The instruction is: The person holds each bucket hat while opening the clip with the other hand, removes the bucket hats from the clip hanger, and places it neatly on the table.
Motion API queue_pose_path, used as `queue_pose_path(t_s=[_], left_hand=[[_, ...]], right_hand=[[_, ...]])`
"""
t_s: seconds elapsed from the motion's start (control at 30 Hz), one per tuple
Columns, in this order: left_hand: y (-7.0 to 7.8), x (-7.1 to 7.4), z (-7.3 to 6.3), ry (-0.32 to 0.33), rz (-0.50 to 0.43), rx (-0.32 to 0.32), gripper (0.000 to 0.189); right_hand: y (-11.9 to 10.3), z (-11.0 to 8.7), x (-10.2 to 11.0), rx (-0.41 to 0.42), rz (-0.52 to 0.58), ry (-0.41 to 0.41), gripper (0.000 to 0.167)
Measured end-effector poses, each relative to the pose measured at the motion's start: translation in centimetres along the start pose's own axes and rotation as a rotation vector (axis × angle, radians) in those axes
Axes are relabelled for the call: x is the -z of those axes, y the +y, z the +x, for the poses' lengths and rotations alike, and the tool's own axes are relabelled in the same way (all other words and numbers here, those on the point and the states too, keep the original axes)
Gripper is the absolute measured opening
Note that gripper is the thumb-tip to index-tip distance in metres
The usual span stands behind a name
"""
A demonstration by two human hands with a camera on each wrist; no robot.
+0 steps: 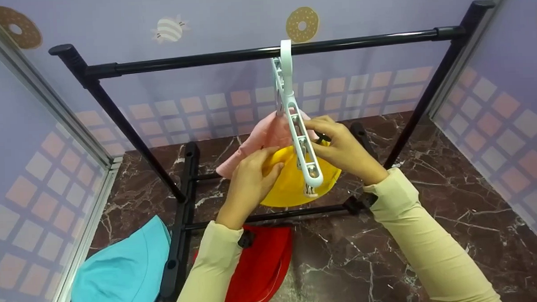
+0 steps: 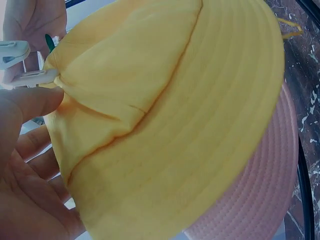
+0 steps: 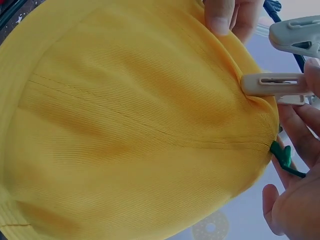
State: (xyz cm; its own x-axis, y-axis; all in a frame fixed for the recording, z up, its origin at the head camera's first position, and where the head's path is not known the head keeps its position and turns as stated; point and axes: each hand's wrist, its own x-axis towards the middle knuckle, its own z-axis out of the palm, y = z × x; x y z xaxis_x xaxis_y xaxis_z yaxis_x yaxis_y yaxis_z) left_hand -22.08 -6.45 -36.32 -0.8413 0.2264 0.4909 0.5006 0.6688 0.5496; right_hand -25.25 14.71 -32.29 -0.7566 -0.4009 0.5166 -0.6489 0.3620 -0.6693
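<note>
A yellow bucket hat (image 1: 292, 186) with a green stem-like tab (image 3: 283, 156) hangs below a white clip hanger (image 1: 300, 138). One white clip (image 3: 275, 84) bites a fold of its crown. My left hand (image 1: 253, 178) pinches the hat close to that clip, thumb on the near face and fingers behind. My right hand (image 1: 344, 149) is at the hanger's right side. In the right wrist view its thumb and fingers hold the clip's tail end, partly cut off by the frame. A pink hat (image 1: 263, 140) hangs behind the yellow one.
The hanger hooks over the top bar (image 1: 194, 60) of a black rack. On the dark marbled surface (image 1: 357, 255) lie a light blue hat (image 1: 121, 272) at the left and a red hat (image 1: 263, 263) beneath my left forearm. Patterned panels (image 1: 228, 18) enclose the back and sides.
</note>
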Motion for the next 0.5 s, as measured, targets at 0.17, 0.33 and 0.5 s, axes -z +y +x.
queue_pose_path(t_s=[0.17, 0.33, 0.5], left_hand=[[0.14, -0.19, 0.18, 0.023, -0.012, -0.024, 0.028], [0.24, -0.42, 0.36, 0.043, -0.021, -0.033, 0.024], [0.28, -0.71, 0.45, 0.072, -0.017, -0.031, 0.02]], right_hand=[[-0.05, 0.04, -0.11, -0.01, -0.008, 0.009, 0.032], [0.07, 0.04, -0.15, 0.001, -0.014, 0.023, 0.029], [0.13, 0.12, -0.15, 0.044, -0.036, 0.033, 0.028]])
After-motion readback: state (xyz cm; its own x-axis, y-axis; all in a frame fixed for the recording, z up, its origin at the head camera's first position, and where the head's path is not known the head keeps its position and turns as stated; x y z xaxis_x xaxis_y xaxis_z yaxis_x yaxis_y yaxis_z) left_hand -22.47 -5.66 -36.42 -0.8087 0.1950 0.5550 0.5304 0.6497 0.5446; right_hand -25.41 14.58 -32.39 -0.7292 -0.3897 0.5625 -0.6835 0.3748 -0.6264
